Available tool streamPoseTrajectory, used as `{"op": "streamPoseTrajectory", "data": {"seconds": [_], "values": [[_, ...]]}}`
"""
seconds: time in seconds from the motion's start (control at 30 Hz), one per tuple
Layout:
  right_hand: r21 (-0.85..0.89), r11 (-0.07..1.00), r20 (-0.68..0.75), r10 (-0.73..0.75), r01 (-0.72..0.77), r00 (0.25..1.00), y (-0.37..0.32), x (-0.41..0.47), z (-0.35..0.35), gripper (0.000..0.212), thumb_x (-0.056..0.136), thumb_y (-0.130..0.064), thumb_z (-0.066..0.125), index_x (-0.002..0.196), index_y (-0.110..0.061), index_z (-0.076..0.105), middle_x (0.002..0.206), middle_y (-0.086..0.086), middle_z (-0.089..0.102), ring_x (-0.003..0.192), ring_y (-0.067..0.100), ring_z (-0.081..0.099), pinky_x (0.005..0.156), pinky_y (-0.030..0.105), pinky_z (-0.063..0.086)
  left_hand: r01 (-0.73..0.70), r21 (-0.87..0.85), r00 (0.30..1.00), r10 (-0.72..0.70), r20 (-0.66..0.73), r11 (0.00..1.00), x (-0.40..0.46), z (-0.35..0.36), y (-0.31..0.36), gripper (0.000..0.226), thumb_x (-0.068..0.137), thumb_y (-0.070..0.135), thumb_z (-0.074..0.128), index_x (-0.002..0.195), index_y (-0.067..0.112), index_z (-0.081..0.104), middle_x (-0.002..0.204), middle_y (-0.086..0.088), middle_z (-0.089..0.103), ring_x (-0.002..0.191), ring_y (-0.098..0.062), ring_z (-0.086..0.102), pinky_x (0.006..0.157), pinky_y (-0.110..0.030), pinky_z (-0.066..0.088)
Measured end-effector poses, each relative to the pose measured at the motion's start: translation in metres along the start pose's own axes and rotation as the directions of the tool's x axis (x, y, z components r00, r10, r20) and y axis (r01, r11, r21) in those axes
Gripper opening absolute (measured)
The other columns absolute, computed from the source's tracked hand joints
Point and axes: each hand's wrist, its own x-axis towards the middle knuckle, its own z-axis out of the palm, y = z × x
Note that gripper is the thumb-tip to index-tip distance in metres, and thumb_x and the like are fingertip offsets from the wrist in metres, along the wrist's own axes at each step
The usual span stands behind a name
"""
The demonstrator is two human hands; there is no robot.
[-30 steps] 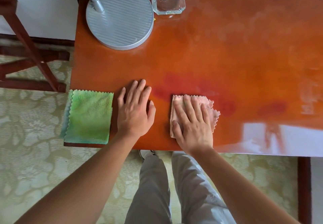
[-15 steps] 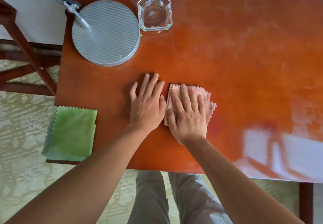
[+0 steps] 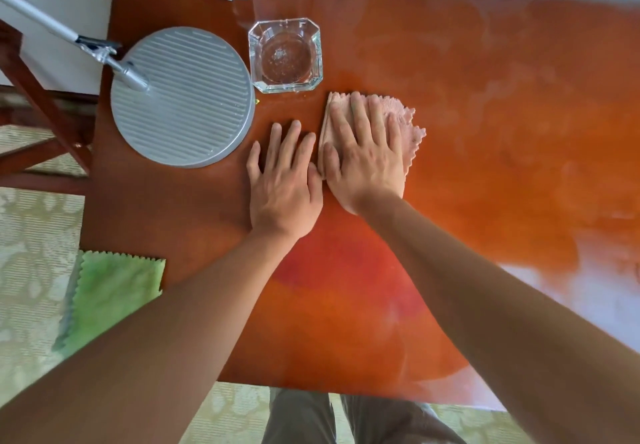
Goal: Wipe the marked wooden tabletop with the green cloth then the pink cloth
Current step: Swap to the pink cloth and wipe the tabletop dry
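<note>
Pink cloth [image 3: 398,114] lies flat under right hand [image 3: 367,163], pointing away.

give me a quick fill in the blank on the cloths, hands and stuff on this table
1. The right hand presses flat on the ____ cloth.
2. The green cloth lies at the table's near ____ corner.
3. The left hand rests flat on the bare ____.
4. The glass dish sits beside the round ____ lamp base.

Missing words: pink; left; tabletop; grey

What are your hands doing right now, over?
Right hand flat on pink cloth, pressing it to the tabletop. Left hand flat on bare wood beside it. Green cloth idle at near-left corner. Glass dish close ahead of pink cloth.
</note>
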Motion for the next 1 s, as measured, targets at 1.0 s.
{"op": "streamPoseTrajectory", "data": {"seconds": [1.0], "values": [[-0.064,0.996,0.02,-0.061,0.062,0.998,0.033,0.024,-0.015,0.064,0.104,-0.049,0.013,0.164,-0.026,0.011,0.172,0.003,0.004,0.158,0.024,-0.006,0.126,0.043,-0.008,-0.016,-0.005,0.997,0.015,-0.069,1.0,0.0,0.005,0.0,0.049,0.099,0.027,0.041,0.145,0.016,0.053,0.159,-0.007,0.043,0.151,-0.03,0.031,0.122,-0.056,0.022]]}}
